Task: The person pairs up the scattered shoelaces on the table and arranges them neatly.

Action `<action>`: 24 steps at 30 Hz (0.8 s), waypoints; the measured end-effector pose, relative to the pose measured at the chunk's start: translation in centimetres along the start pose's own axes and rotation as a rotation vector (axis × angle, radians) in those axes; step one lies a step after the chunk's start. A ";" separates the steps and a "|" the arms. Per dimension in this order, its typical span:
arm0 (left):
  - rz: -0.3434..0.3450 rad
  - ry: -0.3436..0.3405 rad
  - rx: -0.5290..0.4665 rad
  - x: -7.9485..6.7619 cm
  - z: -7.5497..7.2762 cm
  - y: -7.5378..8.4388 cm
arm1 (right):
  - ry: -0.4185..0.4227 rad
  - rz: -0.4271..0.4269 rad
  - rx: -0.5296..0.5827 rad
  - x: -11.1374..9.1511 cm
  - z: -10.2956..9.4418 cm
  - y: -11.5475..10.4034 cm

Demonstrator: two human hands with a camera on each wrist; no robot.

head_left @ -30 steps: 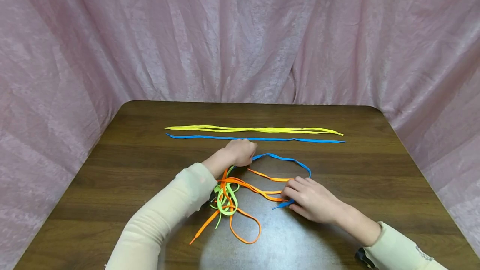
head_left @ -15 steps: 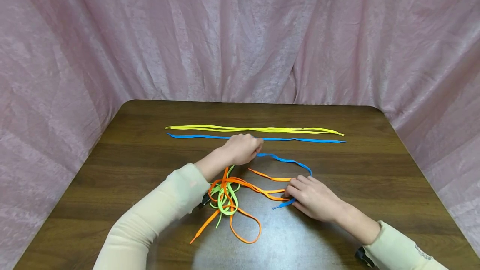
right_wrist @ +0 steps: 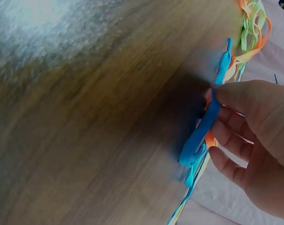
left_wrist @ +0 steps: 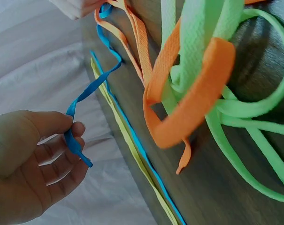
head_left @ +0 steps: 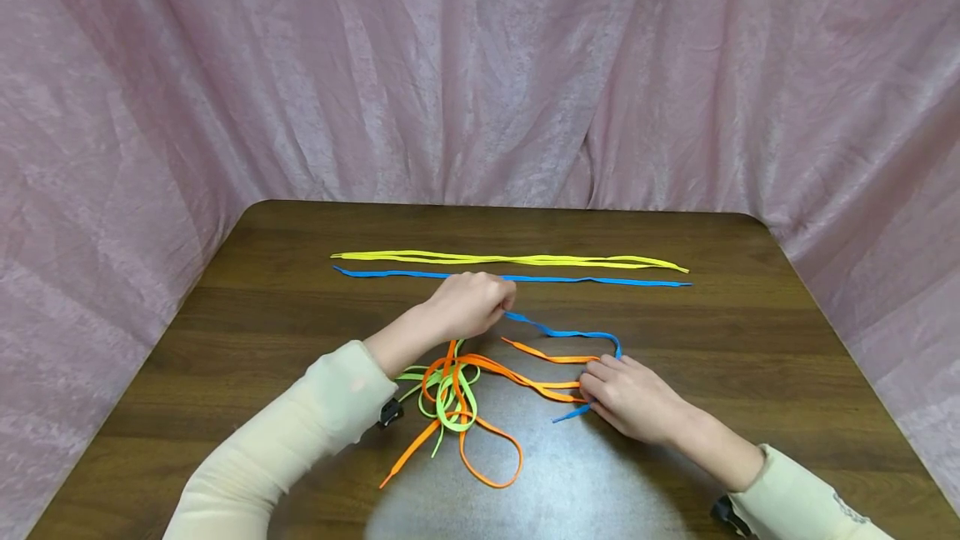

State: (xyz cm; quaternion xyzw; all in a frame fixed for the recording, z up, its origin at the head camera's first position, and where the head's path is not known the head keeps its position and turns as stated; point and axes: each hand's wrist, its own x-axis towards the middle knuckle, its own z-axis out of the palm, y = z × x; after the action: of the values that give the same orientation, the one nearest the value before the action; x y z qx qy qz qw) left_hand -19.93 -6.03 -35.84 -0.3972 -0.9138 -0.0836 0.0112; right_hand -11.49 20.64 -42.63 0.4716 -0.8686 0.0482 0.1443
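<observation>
Our left hand (head_left: 467,307) edged left | it and right hand (head_left: 632,398) pinch blue shoelace (left_wrist: 89,89) | we're likely untangling | next calls for freeing orange shoelaces (left_wrist: 172,131)

We've got a brown wood-grain worktop (head_left: 750,332), far corners rounded, grain running side to side in the head view. Pale glare patch (head_left: 502,511) near its front middle. We see pink curtain (head_left: 480,73) behind and both sides, shiny, loose folds, also in both wrist views.
</observation>
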 end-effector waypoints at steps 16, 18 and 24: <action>-0.060 0.088 -0.042 -2.4 -2.1 -1.8 | 0.152 0.054 0.024 0.6 -3.4 3.1; -0.075 0.094 -0.045 -2.7 -2.2 -2.2 | 0.176 0.074 0.019 0.5 -4.0 3.7; -0.116 0.105 -0.048 -3.8 -2.5 -3.1 | 0.174 0.158 0.042 0.0 -5.7 5.1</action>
State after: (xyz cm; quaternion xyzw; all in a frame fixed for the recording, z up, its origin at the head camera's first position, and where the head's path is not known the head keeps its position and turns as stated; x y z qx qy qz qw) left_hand -19.70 -11.26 -34.12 -0.3389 -0.9312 -0.1268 0.0447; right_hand -14.59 24.65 -36.96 0.3986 -0.8861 0.1185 0.2049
